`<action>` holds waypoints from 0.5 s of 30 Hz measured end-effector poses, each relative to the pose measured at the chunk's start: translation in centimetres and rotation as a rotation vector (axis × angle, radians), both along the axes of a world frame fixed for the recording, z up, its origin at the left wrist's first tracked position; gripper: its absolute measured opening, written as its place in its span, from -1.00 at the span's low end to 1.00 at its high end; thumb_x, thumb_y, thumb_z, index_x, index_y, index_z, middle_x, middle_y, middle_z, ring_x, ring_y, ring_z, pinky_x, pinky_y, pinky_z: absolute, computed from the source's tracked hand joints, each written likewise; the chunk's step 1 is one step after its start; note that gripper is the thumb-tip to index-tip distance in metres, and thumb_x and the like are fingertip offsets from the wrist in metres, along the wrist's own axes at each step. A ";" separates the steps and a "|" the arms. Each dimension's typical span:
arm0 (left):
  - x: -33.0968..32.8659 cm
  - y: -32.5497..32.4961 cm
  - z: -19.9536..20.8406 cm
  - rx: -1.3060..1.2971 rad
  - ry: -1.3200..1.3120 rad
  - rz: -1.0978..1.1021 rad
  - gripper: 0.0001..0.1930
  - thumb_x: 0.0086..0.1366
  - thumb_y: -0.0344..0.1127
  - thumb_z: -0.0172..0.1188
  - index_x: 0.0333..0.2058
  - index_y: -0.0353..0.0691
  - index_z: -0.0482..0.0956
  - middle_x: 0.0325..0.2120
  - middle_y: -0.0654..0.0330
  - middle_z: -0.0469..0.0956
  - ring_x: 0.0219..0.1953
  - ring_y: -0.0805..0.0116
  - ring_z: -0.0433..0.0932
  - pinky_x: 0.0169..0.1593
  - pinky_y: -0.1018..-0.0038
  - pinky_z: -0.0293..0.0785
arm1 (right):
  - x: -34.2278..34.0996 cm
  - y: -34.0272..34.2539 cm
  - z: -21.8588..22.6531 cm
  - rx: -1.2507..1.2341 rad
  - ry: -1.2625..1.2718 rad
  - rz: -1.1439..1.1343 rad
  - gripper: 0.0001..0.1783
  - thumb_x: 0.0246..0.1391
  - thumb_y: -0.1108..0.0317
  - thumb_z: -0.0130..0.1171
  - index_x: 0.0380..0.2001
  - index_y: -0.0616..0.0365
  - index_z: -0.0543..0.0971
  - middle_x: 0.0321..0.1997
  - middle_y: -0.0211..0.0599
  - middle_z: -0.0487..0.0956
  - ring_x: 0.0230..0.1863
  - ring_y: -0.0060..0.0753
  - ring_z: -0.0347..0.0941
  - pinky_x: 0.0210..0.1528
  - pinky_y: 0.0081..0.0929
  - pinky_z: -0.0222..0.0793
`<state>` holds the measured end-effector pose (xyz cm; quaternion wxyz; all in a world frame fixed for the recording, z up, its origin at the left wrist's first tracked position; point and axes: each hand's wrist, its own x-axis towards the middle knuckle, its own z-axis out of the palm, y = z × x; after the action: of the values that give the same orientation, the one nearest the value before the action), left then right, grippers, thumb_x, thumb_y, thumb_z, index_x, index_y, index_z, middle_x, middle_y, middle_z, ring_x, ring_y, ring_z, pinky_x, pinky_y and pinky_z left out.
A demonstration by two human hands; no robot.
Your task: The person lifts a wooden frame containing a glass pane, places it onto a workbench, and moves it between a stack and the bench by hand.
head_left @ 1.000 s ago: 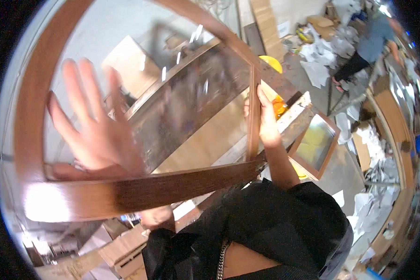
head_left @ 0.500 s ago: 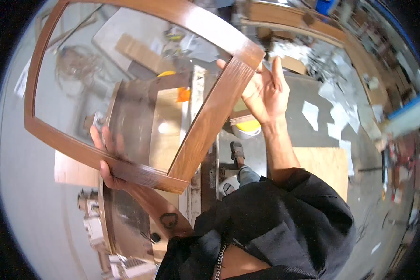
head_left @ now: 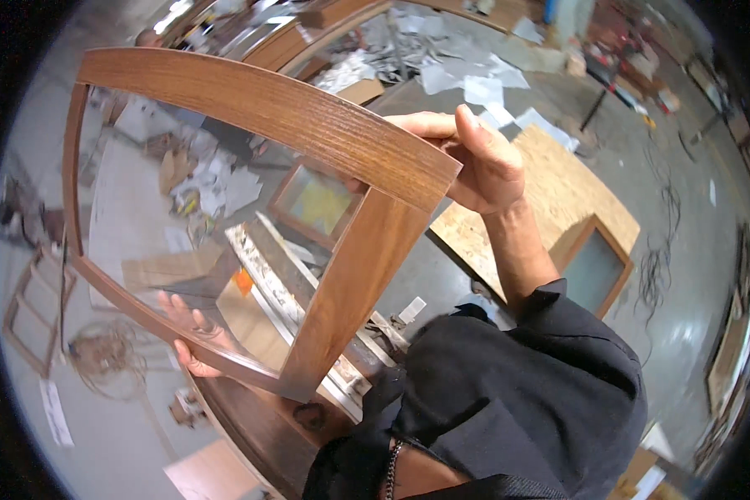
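Note:
A brown wooden frame (head_left: 325, 287) with a clear pane, probably glass, is raised and tilted in front of me. My left hand (head_left: 198, 333) grips its lower left rail, with the thumb over the edge and the fingers showing through the pane. Around the upper right corner, where the wide curved rail meets a straight one, my right hand (head_left: 490, 162) holds the frame. The right fingers are partly hidden behind the wood. Seen through the pane is a second, smaller framed panel (head_left: 317, 204) with a yellowish patch.
Below the frame stands a workbench (head_left: 262, 433) with long pale rails. To the right lie a plywood sheet (head_left: 579, 179) and a wood-framed glass panel (head_left: 596, 267). Loose papers (head_left: 483, 92) and cables (head_left: 660, 250) are on the floor. Another bare frame (head_left: 33, 312) stands far left.
My view has swung to the right, bringing the plywood and the framed glass panel more into sight. The wooden frame has tilted, and my right hand has closed more around its corner.

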<state>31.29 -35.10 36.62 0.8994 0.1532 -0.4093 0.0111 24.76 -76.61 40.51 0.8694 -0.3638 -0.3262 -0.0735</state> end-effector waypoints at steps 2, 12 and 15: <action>1.7 -2.3 0.5 0.022 0.006 -0.076 -0.27 0.29 -0.48 -0.15 0.32 -0.28 -0.36 0.35 -0.06 -0.36 0.36 -0.09 -0.18 0.24 -0.07 0.23 | -2.6 -2.3 1.0 -0.007 0.041 -0.116 -0.34 0.31 0.00 -0.22 0.06 0.52 0.36 0.00 0.07 0.50 0.02 -0.34 0.47 0.04 -0.46 0.39; 3.7 -21.0 -8.6 0.463 0.225 -0.656 -0.25 0.17 -0.45 0.05 0.29 -0.34 -0.12 0.24 -0.29 0.03 0.23 -0.32 0.14 0.08 -0.19 0.37 | -13.6 -9.9 -5.5 -0.304 0.678 -0.970 -0.38 0.13 0.24 0.17 0.21 0.18 0.24 -0.24 -0.16 0.55 -0.30 -0.41 0.55 -0.28 -0.49 0.52; 2.5 -25.4 -10.3 0.632 0.250 -0.704 -0.25 0.07 -0.41 0.14 0.21 -0.51 0.02 0.10 -0.41 0.23 0.06 -0.43 0.33 -0.05 -0.25 0.43 | -17.7 -11.2 -9.6 -0.109 0.772 -1.051 -0.30 0.08 0.37 0.22 0.24 0.23 0.17 -0.37 -0.24 0.52 -0.40 -0.44 0.53 -0.37 -0.46 0.53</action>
<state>33.77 -60.47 26.27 0.8005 0.2712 -0.3083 -0.4367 7.05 -87.77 30.93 0.7524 -0.5187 0.2275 -0.3362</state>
